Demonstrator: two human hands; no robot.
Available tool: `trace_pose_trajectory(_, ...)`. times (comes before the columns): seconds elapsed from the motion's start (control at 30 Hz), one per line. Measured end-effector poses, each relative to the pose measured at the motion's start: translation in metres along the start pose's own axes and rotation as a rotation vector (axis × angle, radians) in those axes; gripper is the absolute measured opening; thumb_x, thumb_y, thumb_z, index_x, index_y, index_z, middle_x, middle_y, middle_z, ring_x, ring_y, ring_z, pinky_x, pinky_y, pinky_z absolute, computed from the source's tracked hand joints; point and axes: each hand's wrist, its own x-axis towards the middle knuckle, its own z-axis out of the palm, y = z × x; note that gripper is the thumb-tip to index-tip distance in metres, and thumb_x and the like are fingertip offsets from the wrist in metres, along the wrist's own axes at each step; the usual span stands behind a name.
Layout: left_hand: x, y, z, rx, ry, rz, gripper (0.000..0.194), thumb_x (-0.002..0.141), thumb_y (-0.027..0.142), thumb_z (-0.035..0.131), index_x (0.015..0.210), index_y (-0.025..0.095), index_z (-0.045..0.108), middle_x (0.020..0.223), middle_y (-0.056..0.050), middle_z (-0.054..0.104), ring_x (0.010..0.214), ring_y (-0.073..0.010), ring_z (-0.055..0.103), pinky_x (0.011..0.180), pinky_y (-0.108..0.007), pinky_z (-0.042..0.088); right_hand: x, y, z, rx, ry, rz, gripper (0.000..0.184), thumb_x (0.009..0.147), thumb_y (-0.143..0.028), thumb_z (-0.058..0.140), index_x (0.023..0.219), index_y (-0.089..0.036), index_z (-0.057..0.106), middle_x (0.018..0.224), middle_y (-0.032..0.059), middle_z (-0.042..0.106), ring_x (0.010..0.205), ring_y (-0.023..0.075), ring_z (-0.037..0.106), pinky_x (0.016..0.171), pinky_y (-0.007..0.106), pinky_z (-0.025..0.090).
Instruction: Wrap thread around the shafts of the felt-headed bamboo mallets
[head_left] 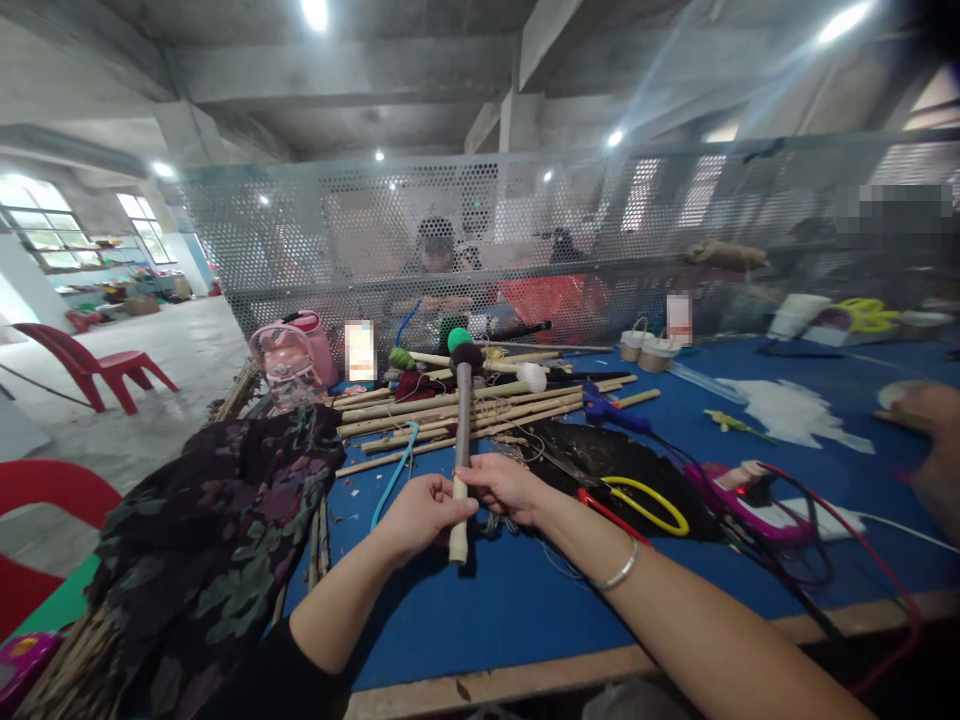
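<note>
A stick [463, 425] stands out in front of me over the blue table, greyish-brown along its far part and pale at its near end. My left hand [420, 515] pinches it from the left near the pale end, fingers closed. From the right, my right hand [504, 488] grips it slightly higher, also with closed fingers. The stick's far end meets a dark ball of yarn [466, 355]; I cannot tell whether they are joined. Beyond the hands lie several pale wooden sticks [405, 420]. A light-blue strip [394, 475] is left of the stick.
Yellow-and-red-handled scissors [649, 505] lie right of my hands, beside a blue glue gun [615, 410] and a purple power strip [750, 500] with cables. Dark patterned cloth [225, 540] covers the left side. A perforated metal screen [337, 230] borders the back; another person's hand [926, 405] is at far right.
</note>
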Motion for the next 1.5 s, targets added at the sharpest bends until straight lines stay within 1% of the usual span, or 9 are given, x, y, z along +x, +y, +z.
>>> trace_pose_trajectory(0.2,-0.003,0.008,0.002,-0.265,-0.173,-0.104,0.033,0.067,0.037,0.071,0.083,0.012,0.058,0.083,-0.009,0.064,0.065,-0.0130,0.061,0.053,-0.022,0.045,-0.001,-0.003,-0.005,0.113,-0.098,0.015,0.038,0.065,-0.043,0.070,0.076,-0.016,0.046,0.042,-0.0128,0.033,0.033,0.0001,0.014,0.033,0.017,0.004)
trace_pose_trajectory(0.43,0.000,-0.002,0.000,-0.055,-0.017,-0.018,0.044,0.055,0.042,0.079,0.071,0.015,0.048,0.049,0.008,0.046,0.039,-0.0044,0.042,0.041,-0.017,0.033,0.002,0.001,0.000,0.022,-0.019,0.018,0.038,0.066,-0.043,0.070,0.069,-0.018,0.041,0.039,-0.0139,0.027,0.032,0.0008,0.013,0.032,0.017,0.004)
trace_pose_trajectory(0.67,-0.007,0.013,0.001,-0.305,-0.220,-0.117,0.039,0.063,0.036,0.075,0.088,0.011,0.058,0.085,-0.010,0.065,0.067,-0.0137,0.062,0.053,-0.021,0.045,-0.004,-0.005,-0.007,0.095,-0.131,-0.006,0.036,0.067,-0.042,0.069,0.073,-0.016,0.046,0.044,-0.0112,0.038,0.032,-0.0002,0.016,0.033,0.018,0.004)
trace_pose_trajectory(0.9,0.000,0.000,-0.001,-0.011,0.008,-0.054,0.045,0.056,0.044,0.078,0.070,0.016,0.046,0.051,0.006,0.049,0.042,-0.0060,0.046,0.043,-0.019,0.040,-0.001,-0.001,-0.004,-0.024,-0.014,0.008,0.036,0.067,-0.042,0.068,0.069,-0.018,0.043,0.039,-0.0135,0.027,0.032,0.0011,0.014,0.032,0.018,0.005)
trace_pose_trajectory(0.97,-0.001,0.002,0.000,-0.066,-0.008,-0.027,0.042,0.057,0.043,0.077,0.069,0.015,0.048,0.054,0.004,0.051,0.044,-0.0058,0.047,0.046,-0.019,0.041,-0.002,-0.003,-0.004,0.027,-0.038,0.013,0.036,0.067,-0.042,0.069,0.070,-0.018,0.042,0.040,-0.0136,0.027,0.033,0.0010,0.013,0.033,0.018,0.004)
trace_pose_trajectory(1.13,-0.005,0.009,0.003,-0.239,-0.205,-0.102,0.034,0.064,0.038,0.073,0.077,0.011,0.057,0.077,-0.007,0.063,0.064,-0.0103,0.060,0.060,-0.021,0.048,-0.004,-0.005,-0.005,0.092,-0.118,0.027,0.036,0.066,-0.042,0.070,0.077,-0.017,0.046,0.041,-0.0134,0.030,0.033,0.0006,0.013,0.034,0.018,0.003)
trace_pose_trajectory(1.27,-0.001,0.001,0.002,-0.034,-0.091,-0.116,0.038,0.064,0.046,0.070,0.074,0.015,0.051,0.061,-0.002,0.060,0.047,-0.0085,0.053,0.047,-0.020,0.043,0.001,0.003,-0.002,0.007,-0.024,0.018,0.035,0.065,-0.041,0.070,0.074,-0.017,0.045,0.041,-0.0127,0.032,0.032,0.0010,0.015,0.033,0.018,0.005)
trace_pose_trajectory(1.4,0.002,-0.004,0.000,0.091,0.000,-0.064,0.045,0.053,0.046,0.077,0.067,0.017,0.046,0.050,0.003,0.053,0.042,-0.0079,0.049,0.045,-0.021,0.041,0.004,0.006,0.000,-0.027,0.016,0.005,0.036,0.065,-0.042,0.070,0.071,-0.018,0.043,0.041,-0.0127,0.031,0.032,0.0012,0.015,0.033,0.018,0.005)
trace_pose_trajectory(1.5,-0.001,0.002,0.001,0.012,-0.060,-0.033,0.040,0.055,0.040,0.078,0.064,0.015,0.048,0.052,0.004,0.051,0.045,-0.0062,0.048,0.049,-0.020,0.043,0.002,0.002,-0.001,0.015,-0.020,0.011,0.038,0.066,-0.044,0.070,0.071,-0.018,0.042,0.041,-0.0133,0.028,0.033,0.0010,0.013,0.033,0.018,0.004)
